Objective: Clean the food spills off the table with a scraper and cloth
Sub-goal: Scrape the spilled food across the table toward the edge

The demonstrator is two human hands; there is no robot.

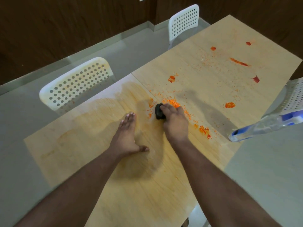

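scraper working through orange spill

head view: the right hand (176,122) is curling its fingers around a black scraper (159,111), pressing it onto the wooden table (147,185) at the edge of a heap of orange crumbs (172,103). the left hand (127,134) is lying flat on the table beside it, fingers straight and together, thumb spread. red smears (239,62) are sitting further away. a white chair (75,84) is standing on the far side.

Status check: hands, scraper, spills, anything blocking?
Left hand flat on table. Right hand grips black scraper at orange crumb pile. Red smears remain farther right. Path open; spray bottle at table edge.
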